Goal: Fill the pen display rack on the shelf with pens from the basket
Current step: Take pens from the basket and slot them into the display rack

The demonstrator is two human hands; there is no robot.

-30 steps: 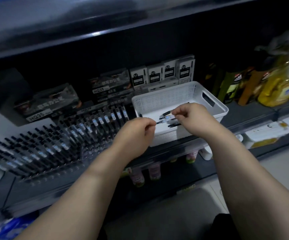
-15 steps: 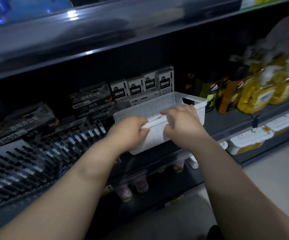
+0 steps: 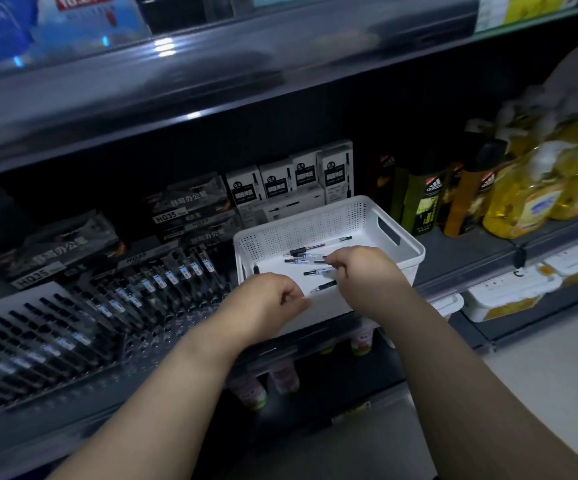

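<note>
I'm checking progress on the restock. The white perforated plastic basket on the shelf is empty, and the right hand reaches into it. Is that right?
Not empty. The head view shows several black-and-clear pens lying on the floor of the white perforated plastic basket on the shelf; the right hand does reach into it.

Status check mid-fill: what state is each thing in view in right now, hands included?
left hand, fingers curled at the near rim of the white basket, apparently gripping it.
right hand, pinching a pen inside the basket.
white basket, upright, nearly empty.
loose pens, few, lying flat on the basket floor.
pen display rack, mostly filled; clear front slots empty.
</note>
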